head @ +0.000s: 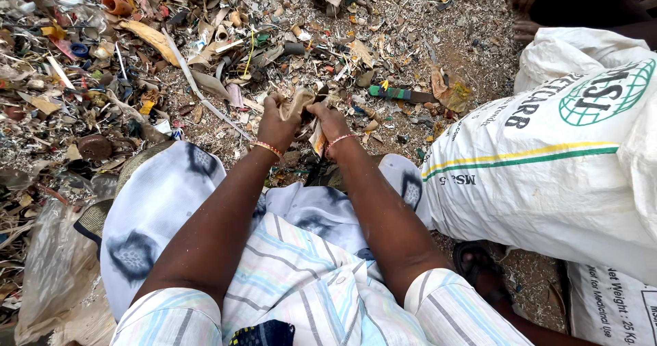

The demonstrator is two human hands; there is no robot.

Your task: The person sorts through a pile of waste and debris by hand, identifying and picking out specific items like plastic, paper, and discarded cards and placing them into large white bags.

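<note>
I see soft, even daylight from above, bright without hard shadows. The ground (424,38) litter is evenly lit; only faint shade sits under my arms and beside the white sack (547,175), whose cloth runs near overexposed but keeps its weave. Focus is sharp in the middle. Toward the corners the wide lens bends and stretches the scene, and detail softens slightly.

Sack (547,175) right of scrap heap (137,65)
</note>
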